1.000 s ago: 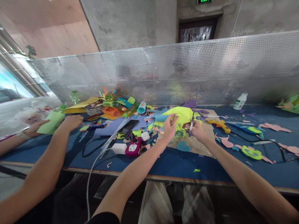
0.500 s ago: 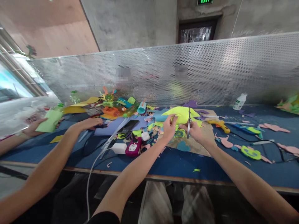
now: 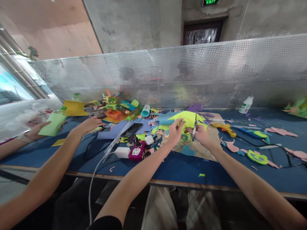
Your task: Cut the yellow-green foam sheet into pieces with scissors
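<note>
My left hand (image 3: 175,130) pinches the near-left edge of a bright yellow sheet (image 3: 188,117), which looks like craft paper or foam. A pair of scissors (image 3: 195,126) is in my right hand (image 3: 200,133), its blades standing up at the sheet's right part; whether the blades are apart is hard to see. Below both hands lies a brown paper sheet (image 3: 211,149) with a blue heart-shaped cutout (image 3: 188,150) on it. Yellow scraps (image 3: 184,137) sit just under my hands, partly hidden by them.
A yellow glue gun (image 3: 225,128) with a black cord lies right of the brown paper. Left are a phone (image 3: 132,130), a magenta box (image 3: 137,150) and a white adapter (image 3: 122,152). A co-worker's hands (image 3: 90,124) work at the left. A perforated metal screen (image 3: 163,76) stands behind.
My left hand and the yellow sheet have shifted slightly right, and the scissors tilt a little more. At the left, the co-worker's nearer hand has moved back and a yellow-orange sheet there stands differently.
</note>
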